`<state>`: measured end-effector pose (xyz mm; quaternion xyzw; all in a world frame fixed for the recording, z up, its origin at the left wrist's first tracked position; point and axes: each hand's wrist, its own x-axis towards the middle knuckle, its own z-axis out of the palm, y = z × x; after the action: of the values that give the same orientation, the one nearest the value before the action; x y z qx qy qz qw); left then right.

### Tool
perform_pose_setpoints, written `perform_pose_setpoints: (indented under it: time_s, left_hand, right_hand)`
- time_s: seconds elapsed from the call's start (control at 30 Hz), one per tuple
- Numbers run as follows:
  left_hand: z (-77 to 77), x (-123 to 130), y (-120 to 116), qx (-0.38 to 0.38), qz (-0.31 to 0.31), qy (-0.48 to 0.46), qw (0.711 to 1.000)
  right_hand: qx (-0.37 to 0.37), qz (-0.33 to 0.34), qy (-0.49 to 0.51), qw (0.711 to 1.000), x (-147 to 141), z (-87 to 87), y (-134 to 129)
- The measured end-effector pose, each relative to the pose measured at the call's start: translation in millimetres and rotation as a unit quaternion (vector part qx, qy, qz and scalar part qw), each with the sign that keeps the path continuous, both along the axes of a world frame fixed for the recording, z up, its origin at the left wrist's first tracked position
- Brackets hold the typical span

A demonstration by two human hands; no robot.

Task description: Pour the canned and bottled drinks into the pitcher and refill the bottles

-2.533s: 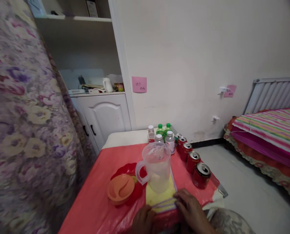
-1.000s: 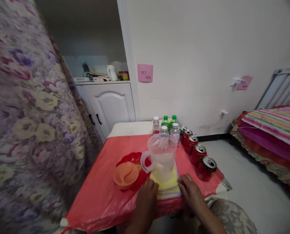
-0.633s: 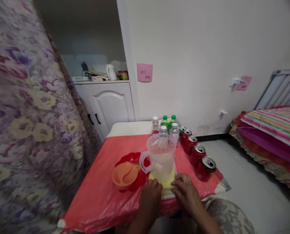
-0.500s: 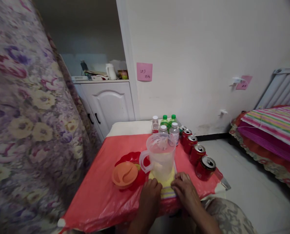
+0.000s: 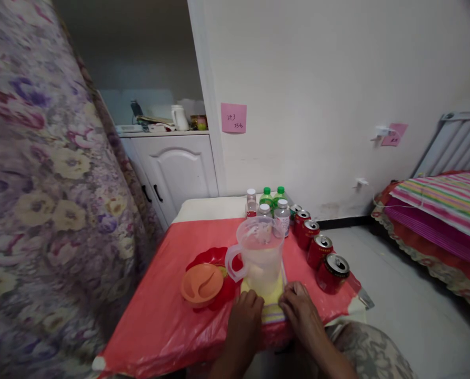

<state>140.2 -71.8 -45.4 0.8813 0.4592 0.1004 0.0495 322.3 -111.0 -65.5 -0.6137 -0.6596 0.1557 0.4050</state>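
Note:
A translucent plastic jug (image 5: 261, 258) with its handle to the left stands on a yellow cloth (image 5: 273, 311) near the table's front edge. My left hand (image 5: 247, 310) is closed at the cloth's left edge, fingers curled. At the right edge my right hand (image 5: 299, 304) has its fingers pressed together on the cloth. Left of the jug, an orange divided bowl (image 5: 202, 285) rests on a red scalloped plate (image 5: 215, 256). Clear bottles with white caps (image 5: 282, 216) stand just behind the jug.
Several red cans (image 5: 332, 273) line the right side of the red-covered table (image 5: 156, 305). Green-capped bottles (image 5: 267, 197) stand at the back. A floral curtain (image 5: 53, 210) hangs at the left; a bed (image 5: 440, 221) is at the right.
The camera view has shifted very slightly. My right hand has moved a little, still at the cloth's right edge; the jug stays in place.

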Motion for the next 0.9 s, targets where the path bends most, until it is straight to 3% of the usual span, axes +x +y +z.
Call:
perform_pose_setpoints:
  time_s: [0.2,0.9]
  left_hand:
    - [-3.8,10.4,2.0,0.01,-0.035,-0.006,0.999]
    - [-4.4,14.5,-0.1,0.004,-0.025,-0.002,1.0]
  right_hand:
    - [0.0,0.009,0.025,1.0,4.3,-5.5,-0.4]
    - [-0.016,0.009,0.05,0.999,11.0,-5.3,-1.9]
